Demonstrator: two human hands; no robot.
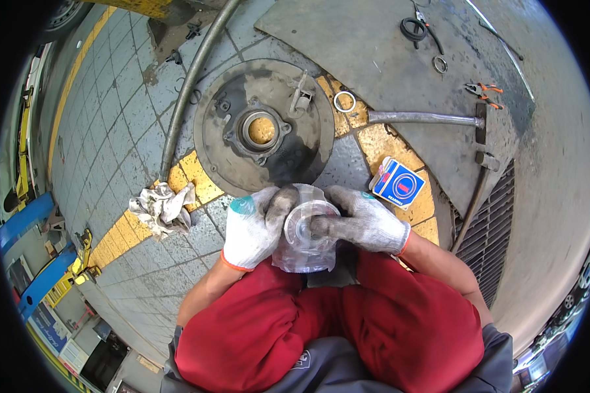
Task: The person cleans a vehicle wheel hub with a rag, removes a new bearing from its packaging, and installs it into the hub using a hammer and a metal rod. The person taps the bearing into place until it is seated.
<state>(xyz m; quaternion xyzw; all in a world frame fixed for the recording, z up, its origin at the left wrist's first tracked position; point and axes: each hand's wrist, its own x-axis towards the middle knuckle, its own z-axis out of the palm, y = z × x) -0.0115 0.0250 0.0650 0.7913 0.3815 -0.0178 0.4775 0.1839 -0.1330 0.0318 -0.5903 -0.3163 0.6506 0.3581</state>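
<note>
White-gloved on both sides and grimy at the fingers, grips a plastic-wrapped ring (299, 230), round face turned up to the head camera, just above the lap and between the knees of red trousers (236, 321). Clamps it on one side with the left hand (251, 224), dark thumb bent against the wrapping; clamps it on the other with the right hand (372, 224), thumb laid across the clear film near the ring's middle. Cannot tell how the fingers underneath lie, being hidden.

Just beyond both hands, on tiled floor: a round, stained metal plate (308, 154) with a central hole. Near the right hand, on yellow tiles: a blue-and-white box (400, 185). Farther out on that side: a pale ring (345, 111), a long-handled hammer (432, 118), a second hammer (473, 203) beside a floor grating (495, 223), and orange-handled pliers (490, 87). Off to the left: a crumpled rag (164, 208), near the lower end of a long metal bar (189, 85).
</note>
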